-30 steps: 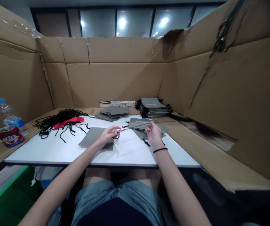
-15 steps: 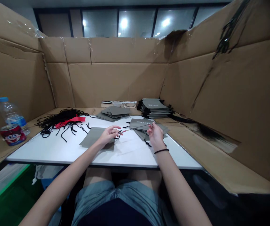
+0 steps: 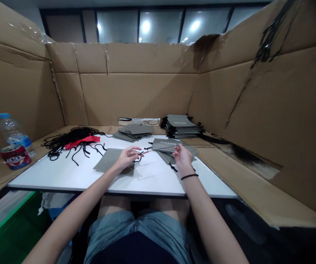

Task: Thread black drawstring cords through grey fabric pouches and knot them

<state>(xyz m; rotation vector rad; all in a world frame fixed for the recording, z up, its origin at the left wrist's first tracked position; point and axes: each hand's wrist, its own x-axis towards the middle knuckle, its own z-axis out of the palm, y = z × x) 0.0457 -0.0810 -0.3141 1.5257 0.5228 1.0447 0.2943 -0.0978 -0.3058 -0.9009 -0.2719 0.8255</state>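
My left hand (image 3: 129, 157) is closed in a pinch on a black cord (image 3: 138, 160), whose loop hangs below the fingers. A small reddish tip, too small to make out, sticks out to the right of those fingers. Beneath this hand a plain grey flat pouch (image 3: 106, 161) lies on the white tabletop. My right hand (image 3: 182, 157), with a black band on its wrist, pinches the end of a thin dark thread (image 3: 163, 147). The thread runs between the hands. Behind it lie several grey pouches (image 3: 162, 143) with light lettering and black cords, partly covered by my right hand.
A heap of black cords (image 3: 76, 137) with a red strip (image 3: 86, 140) lies at left. Farther back are loose grey pouches (image 3: 135, 130) and a tall stack of lettered pouches (image 3: 180, 126). A bottle (image 3: 17, 137) and a can (image 3: 15, 157) stand far left. Cardboard walls (image 3: 124, 95) surround the table.
Both hands keep almost the same place and grip, with the thread still running between them. The view has shifted very slightly.
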